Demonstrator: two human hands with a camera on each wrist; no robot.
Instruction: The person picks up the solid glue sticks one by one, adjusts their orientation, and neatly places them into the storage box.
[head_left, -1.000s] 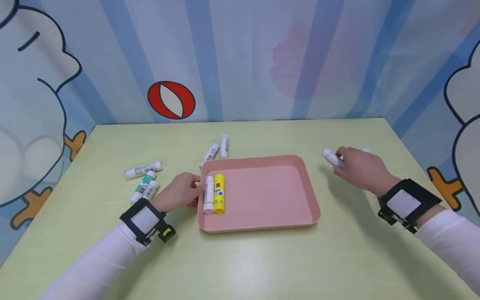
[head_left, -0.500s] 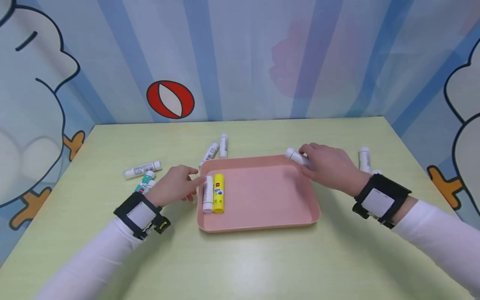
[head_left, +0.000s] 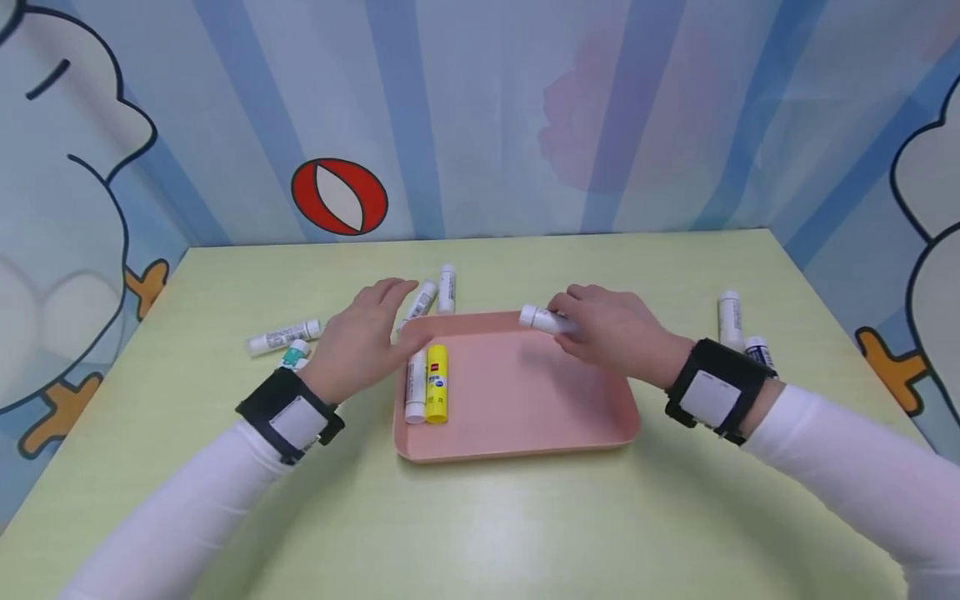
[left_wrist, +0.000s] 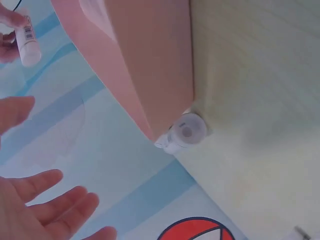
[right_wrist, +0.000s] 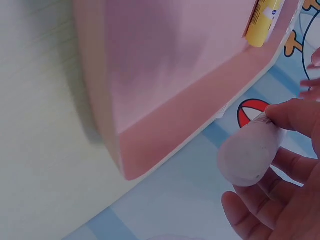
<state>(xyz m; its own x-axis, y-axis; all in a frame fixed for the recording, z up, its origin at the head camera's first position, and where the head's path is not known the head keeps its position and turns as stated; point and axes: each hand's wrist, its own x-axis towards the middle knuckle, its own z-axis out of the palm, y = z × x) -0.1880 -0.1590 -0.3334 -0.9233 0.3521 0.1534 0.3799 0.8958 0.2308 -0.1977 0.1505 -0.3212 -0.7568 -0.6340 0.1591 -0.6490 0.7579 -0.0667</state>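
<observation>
Between its thumb and fingers my right hand (head_left: 615,329) pinches a white glue stick (head_left: 540,320) above the back of the pink tray (head_left: 517,450). The right wrist view shows that stick's rounded white end (right_wrist: 245,157) toward the camera. My left hand (head_left: 363,342) hovers by the tray's left rim, fingers spread and holding nothing; in the left wrist view its fingers (left_wrist: 65,210) are apart from the tray wall. Along the tray's left side a yellow glue stick (head_left: 437,385) lies beside a white glue stick (head_left: 415,396), whose top is hidden by my left thumb.
Behind the tray lie two white glue sticks (head_left: 447,289). To the left are a white glue stick (head_left: 283,337) and a teal-labelled one (head_left: 295,353), partly hidden by my hand. At right sit another white stick (head_left: 729,319) and a dark-labelled one (head_left: 759,350).
My right hand has carried the white glue stick leftward from the table's right side to over the tray. My left hand has left the tray's edge, risen and spread its fingers.
</observation>
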